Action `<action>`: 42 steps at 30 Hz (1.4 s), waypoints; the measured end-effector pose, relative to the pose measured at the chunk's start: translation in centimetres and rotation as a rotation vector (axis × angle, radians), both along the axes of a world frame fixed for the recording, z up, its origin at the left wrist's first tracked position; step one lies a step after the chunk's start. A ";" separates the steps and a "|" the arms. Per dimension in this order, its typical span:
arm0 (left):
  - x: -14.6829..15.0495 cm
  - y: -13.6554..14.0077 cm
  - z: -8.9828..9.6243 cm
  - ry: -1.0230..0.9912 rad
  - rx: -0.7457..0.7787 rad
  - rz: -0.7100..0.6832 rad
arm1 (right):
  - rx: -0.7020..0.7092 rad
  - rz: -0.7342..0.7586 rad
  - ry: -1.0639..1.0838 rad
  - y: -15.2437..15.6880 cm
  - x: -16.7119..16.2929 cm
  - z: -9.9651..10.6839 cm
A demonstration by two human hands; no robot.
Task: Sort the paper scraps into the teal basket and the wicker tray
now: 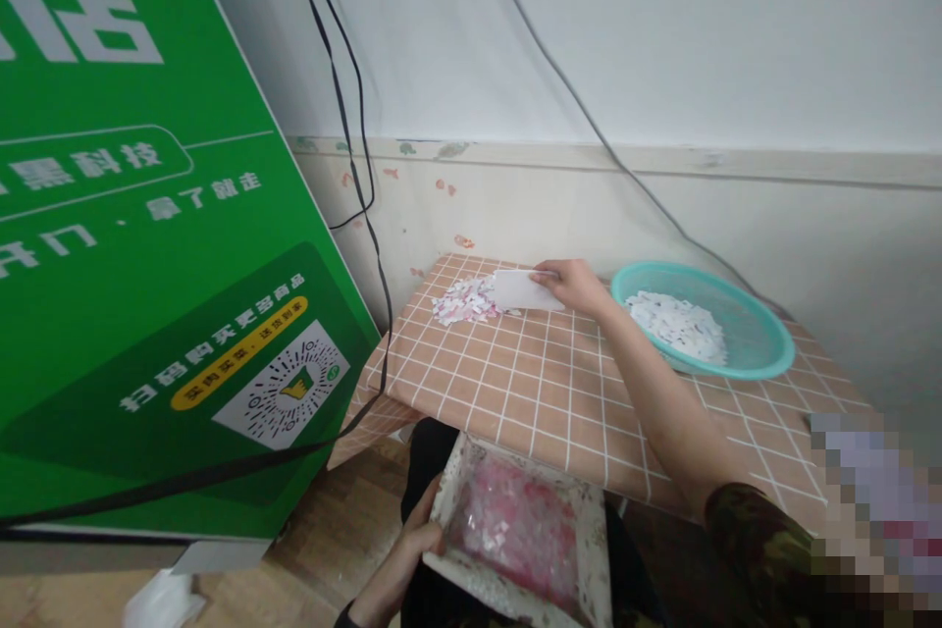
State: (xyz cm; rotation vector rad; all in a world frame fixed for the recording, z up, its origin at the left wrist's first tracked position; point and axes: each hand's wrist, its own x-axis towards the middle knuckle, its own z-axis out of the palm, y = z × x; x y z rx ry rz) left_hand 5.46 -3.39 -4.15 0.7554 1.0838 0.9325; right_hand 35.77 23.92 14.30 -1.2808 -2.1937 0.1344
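Note:
My right hand (575, 285) is closed on the edge of a flat white card (524, 289) above the checked tablecloth. The card's far end meets a small heap of white and pinkish paper scraps (465, 300). Low in front of me, my left hand (418, 542) grips the left side of a worn, whitish shallow square tray (593, 549). Clear, crinkled, shiny material with pink and red beneath it (515, 530) fills the tray, which rests over my lap. What exactly the pink material is, I cannot tell.
A turquoise plastic basket (776, 353) with white paper bits (681, 326) stands on the table (530, 383) at right. A large green sign panel (147, 314) leans at left, with a black strap (386, 314) hanging past it. A white wall (662, 39) closes off the back.

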 end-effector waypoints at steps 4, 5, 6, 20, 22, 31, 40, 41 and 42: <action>-0.3 0.1 -0.3 0.075 -0.014 -0.004 | 0.015 0.006 -0.062 0.4 -1.4 -0.2; -0.4 0.1 -0.1 0.089 -0.017 -0.009 | 0.016 0.016 -0.078 0.5 -1.6 -0.3; -0.4 0.0 0.0 0.096 -0.018 -0.017 | 0.015 0.035 -0.089 0.6 -1.7 -0.4; -1.3 -2.3 -0.3 0.101 -0.024 -0.001 | -0.090 0.122 0.004 0.9 -1.5 -1.4; -1.5 -2.2 -0.7 0.118 -0.027 -0.012 | -0.131 0.131 0.025 1.0 -1.2 -1.4; -0.4 -1.2 2.1 0.027 -0.016 -0.063 | -0.164 0.168 0.032 1.3 -1.0 -1.4; 0.2 -1.1 3.0 -0.120 -0.037 -0.054 | -0.200 0.147 0.058 1.0 -0.1 -1.2; 0.1 -0.9 2.7 -0.121 -0.041 -0.043 | -0.224 0.160 0.045 0.9 0.0 -1.1; 0.0 -0.8 2.3 -0.123 -0.043 -0.035 | -0.239 0.166 0.040 0.7 0.1 -1.0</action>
